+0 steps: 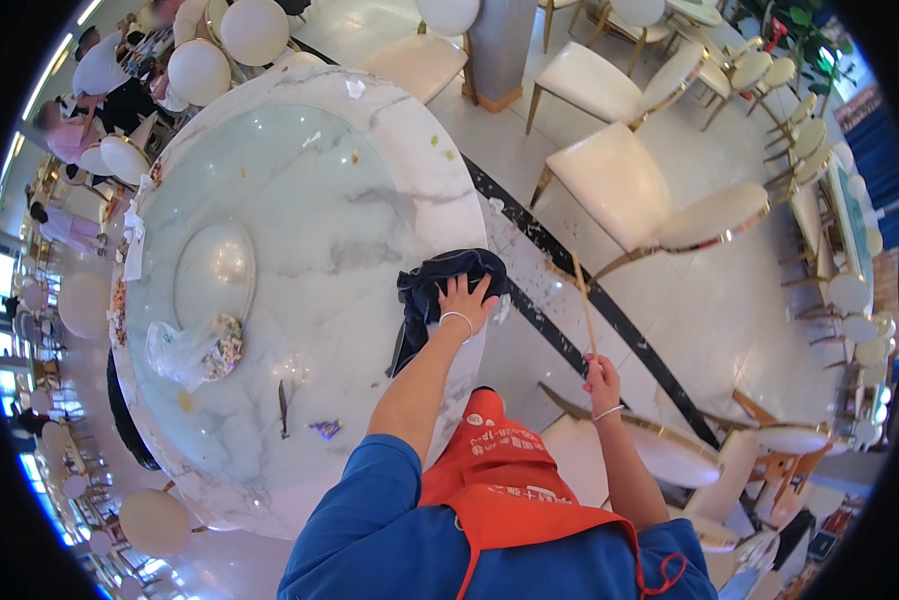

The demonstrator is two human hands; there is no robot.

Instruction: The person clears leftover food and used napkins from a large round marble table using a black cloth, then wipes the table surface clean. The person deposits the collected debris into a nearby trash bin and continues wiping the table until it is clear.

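Note:
My left hand (pixel 464 304) holds a bunched dark cloth (pixel 461 262) down against the edge of a round marble-patterned table, its fingers spread over the folds. My right hand (pixel 602 379) is closed around a thin, light wooden stick (pixel 584 304) beyond the table's edge, over the floor. A glass turntable (pixel 292 187) covers the table's middle. On it are a clear plastic bag (pixel 176 356) with food scraps at its mouth, a small purple wrapper (pixel 327 428), a dark narrow scrap (pixel 283 409) and bits of food.
Crumpled tissue (pixel 133 232) and food scraps (pixel 119 307) line the table's far-left rim. Cream chairs (pixel 611 180) stand to the right, near a grey pillar (pixel 498 49). Litter lies on the tiled floor beside a black stripe (pixel 554 247). Several people are at the upper left.

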